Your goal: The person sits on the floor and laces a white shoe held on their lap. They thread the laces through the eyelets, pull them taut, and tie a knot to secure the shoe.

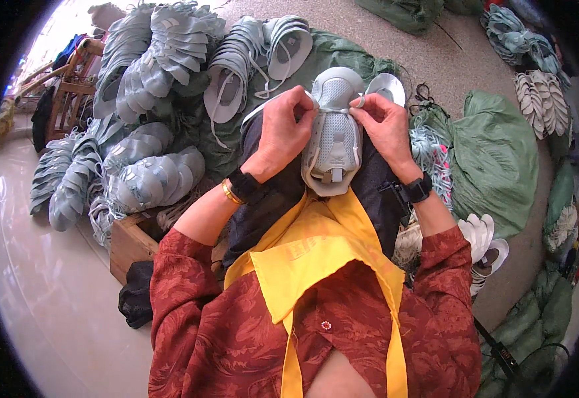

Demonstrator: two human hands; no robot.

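Note:
A pale grey-white shoe upper [334,136] of perforated material lies on my lap, its rounded end pointing away from me. A light shoelace [334,111] runs across it between my two hands. My left hand [284,126] pinches the lace at the upper's left side, fingers curled. On the other side my right hand [383,126] pinches the lace between thumb and fingertips, close to the upper's edge. Part of another pale upper [387,86] shows just beyond my right hand.
Bundles of nested pale blue-grey uppers [163,60] are piled at the left and far left. Another stack [243,60] rests on green sacking beyond my left hand. A green sack [495,159] stands at the right. A wooden box [130,245] is near my left elbow.

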